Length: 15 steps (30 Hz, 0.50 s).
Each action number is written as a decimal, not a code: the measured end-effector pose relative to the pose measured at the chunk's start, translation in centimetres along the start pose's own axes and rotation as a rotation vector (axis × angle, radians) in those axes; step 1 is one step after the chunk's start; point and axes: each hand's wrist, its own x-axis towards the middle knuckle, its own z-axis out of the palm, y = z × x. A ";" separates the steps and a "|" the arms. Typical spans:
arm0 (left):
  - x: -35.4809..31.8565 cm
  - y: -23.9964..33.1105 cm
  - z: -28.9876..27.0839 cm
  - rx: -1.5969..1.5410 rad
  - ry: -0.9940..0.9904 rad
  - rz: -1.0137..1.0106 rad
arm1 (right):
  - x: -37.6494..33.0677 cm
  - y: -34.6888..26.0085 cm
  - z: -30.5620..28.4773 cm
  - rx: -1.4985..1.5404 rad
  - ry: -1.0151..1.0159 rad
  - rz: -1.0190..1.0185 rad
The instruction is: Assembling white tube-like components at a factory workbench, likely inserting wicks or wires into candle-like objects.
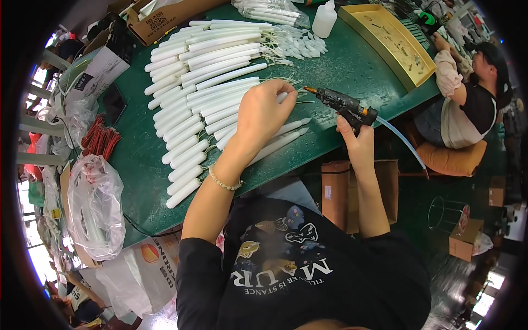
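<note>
Now pinching a white candle-shaped stick (282,98) in the left hand (265,111), just inside the near edge of the table (142,203)! Probably light, stiff, a bit slippery; best taken around the body, clear of the likely delicate end. Plain, smooth, mostly covered by the grip. And gripping a black glue gun (342,102) by its handle at that edge, right hand (358,138).

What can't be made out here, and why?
Head view:
Slender white stick at the left hand: mostly hidden by that hand; hold unclear.
Black pistol-shaped glue gun: handle partly covered by the right hand.
Shallow gold rectangular tray: contents too small to identify.
Clear plastic bag of white sticks: cut off by the top edge.
</note>
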 end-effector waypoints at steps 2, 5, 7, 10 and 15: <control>0.0 -0.1 0.0 -0.001 0.006 0.009 | 0.0 0.2 0.0 -0.005 -0.002 -0.010; 0.0 -0.1 -0.1 0.012 -0.010 -0.012 | 0.0 0.1 -0.1 -0.030 -0.006 -0.015; 0.0 -0.1 -0.1 0.025 -0.031 -0.043 | 0.1 0.2 0.0 -0.020 -0.009 -0.010; 0.0 -0.2 0.0 0.020 -0.023 -0.015 | 0.1 0.4 -0.1 -0.025 -0.003 -0.018; 0.0 -0.2 -0.1 0.032 -0.021 -0.010 | 0.1 0.2 0.0 -0.002 0.001 -0.027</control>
